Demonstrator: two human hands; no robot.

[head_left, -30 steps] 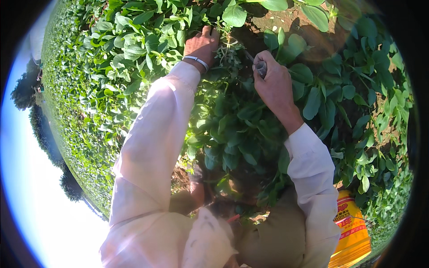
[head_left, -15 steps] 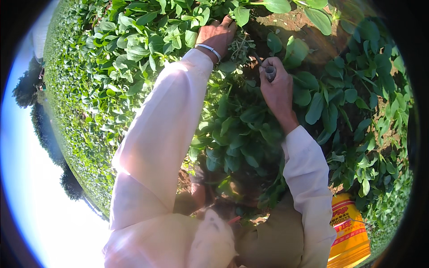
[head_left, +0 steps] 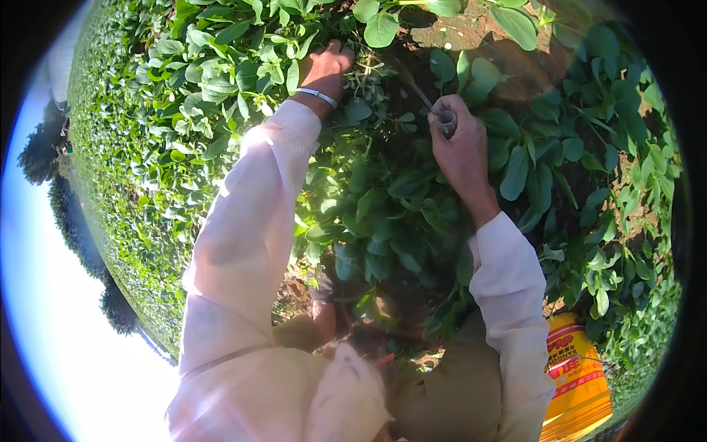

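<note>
My left hand (head_left: pixel 324 70), with a pale bracelet at the wrist, reaches in among the leafy green plants at the top. Its fingers are closed on a small-leaved, grey-green weed (head_left: pixel 372 76), which hangs beside it on the right; the fingertips are partly hidden. My right hand (head_left: pixel 461 136) grips a hand tool with a hollow, tube-shaped metal handle (head_left: pixel 447 124). A thin metal shaft (head_left: pixel 420 92) runs from that fist up and left over shaded soil. The tool's far end is too dark to make out. Broad-leaved plants (head_left: pixel 515 173) surround the right hand.
A yellow bucket-like container (head_left: pixel 577 379) with red markings stands at the lower right. Dense leafy crop (head_left: pixel 177 110) stretches out on the left. Bare brown soil (head_left: pixel 464 33) shows at the top. My bent knee (head_left: pixel 445 390) is at the bottom, beside low plants.
My left hand has moved left with the weed, away from the right hand. The right hand has stayed nearly in place, and more of the tool's shaft shows.
</note>
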